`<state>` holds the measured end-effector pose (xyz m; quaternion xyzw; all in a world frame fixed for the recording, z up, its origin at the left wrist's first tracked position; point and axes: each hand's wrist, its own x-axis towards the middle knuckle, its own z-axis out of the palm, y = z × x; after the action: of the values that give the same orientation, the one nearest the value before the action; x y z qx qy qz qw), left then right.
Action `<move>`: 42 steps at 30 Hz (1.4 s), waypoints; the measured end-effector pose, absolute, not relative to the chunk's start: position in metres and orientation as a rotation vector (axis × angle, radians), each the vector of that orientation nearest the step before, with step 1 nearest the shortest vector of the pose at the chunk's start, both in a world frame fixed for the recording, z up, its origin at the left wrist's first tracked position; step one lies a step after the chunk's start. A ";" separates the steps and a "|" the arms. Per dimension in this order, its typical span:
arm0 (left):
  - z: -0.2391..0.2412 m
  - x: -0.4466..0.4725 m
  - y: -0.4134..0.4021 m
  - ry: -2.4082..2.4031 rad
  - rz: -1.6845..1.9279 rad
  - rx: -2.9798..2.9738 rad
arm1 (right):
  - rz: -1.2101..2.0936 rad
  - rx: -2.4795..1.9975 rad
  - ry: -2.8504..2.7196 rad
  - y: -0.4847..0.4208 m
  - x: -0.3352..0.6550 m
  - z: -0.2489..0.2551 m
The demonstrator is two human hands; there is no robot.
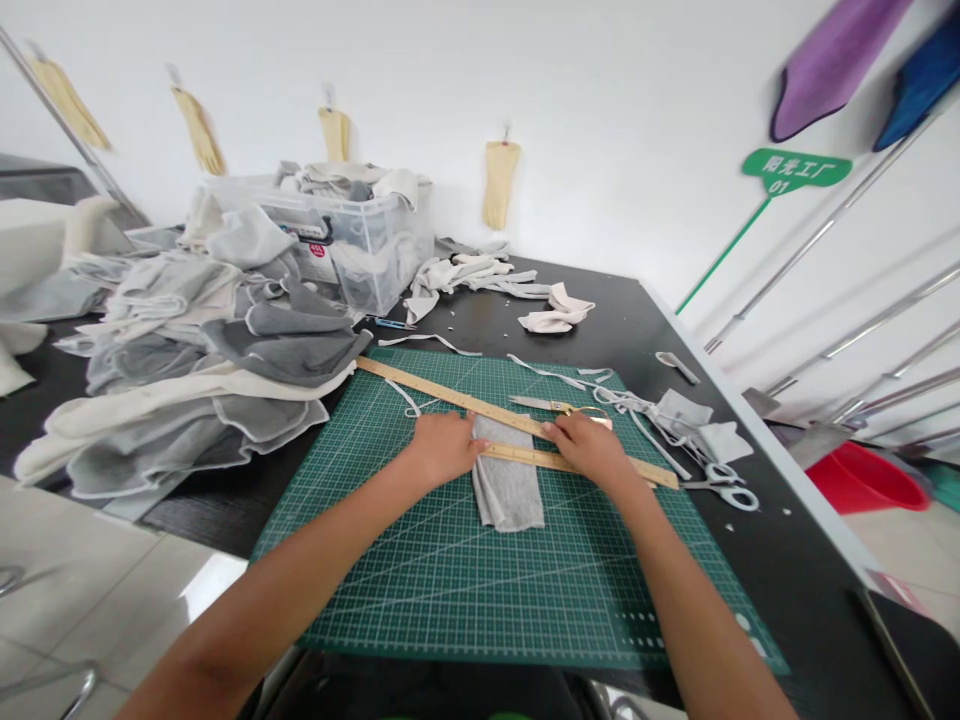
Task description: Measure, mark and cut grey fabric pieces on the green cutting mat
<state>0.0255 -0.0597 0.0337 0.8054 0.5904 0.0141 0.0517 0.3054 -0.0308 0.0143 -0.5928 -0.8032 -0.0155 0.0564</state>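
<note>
A piece of light grey knit cloth (517,505) lies on the green cutting mat (442,600), with its left edge creased. Two wooden rulers cross over it: a long upper ruler (420,384) slants down to the right, and a lower ruler (521,455) runs across the cloth. My left hand (442,450) is closed at the cloth's upper left, its thumb on the lower ruler's left end and a fingertip by the upper one. My right hand (592,447) grips the upper ruler right of the cloth, its palm over the lower one. Gold-handled scissors (559,406) lie just beyond it.
Grey and white fabric pieces (202,370) are heaped at left beside a clear plastic bin (375,240). Grey-handled scissors (731,488) and cloth scraps (686,415) lie at right. Further back are a blue pen-like tool (395,324) and more scraps (480,275).
</note>
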 end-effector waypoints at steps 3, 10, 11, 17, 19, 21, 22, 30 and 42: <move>0.033 0.026 -0.060 1.803 0.041 2.431 | -0.215 -1.810 -2.398 -0.026 0.315 0.009; 0.034 0.026 -0.060 1.802 0.044 2.431 | -0.260 -1.762 -2.287 -0.022 0.325 -0.001; 0.034 0.026 -0.060 1.803 0.037 2.427 | -0.248 -1.728 -2.301 -0.022 0.321 -0.003; 0.034 0.020 -0.055 1.754 0.015 2.420 | -0.063 -1.657 -2.284 -0.013 0.312 -0.013; 0.033 0.017 -0.053 1.716 0.019 2.430 | -0.028 -1.601 -2.309 -0.010 0.320 -0.012; 0.031 0.015 -0.051 1.690 0.019 2.434 | 0.008 -1.538 -2.354 -0.008 0.330 -0.010; 0.031 0.014 -0.050 1.684 0.017 2.433 | 0.040 -1.505 -2.376 -0.008 0.334 -0.009; 0.035 0.015 -0.051 1.700 0.018 2.406 | 0.259 -1.466 -2.393 -0.015 0.357 0.006; 0.042 0.026 -0.060 1.811 -0.051 2.433 | 0.016 -1.555 -2.506 -0.014 0.353 0.006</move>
<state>0.0264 -0.0598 0.0422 0.8009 0.5961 -0.0167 0.0542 0.3531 -0.0141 0.0060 -0.5250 -0.8457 0.0053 0.0961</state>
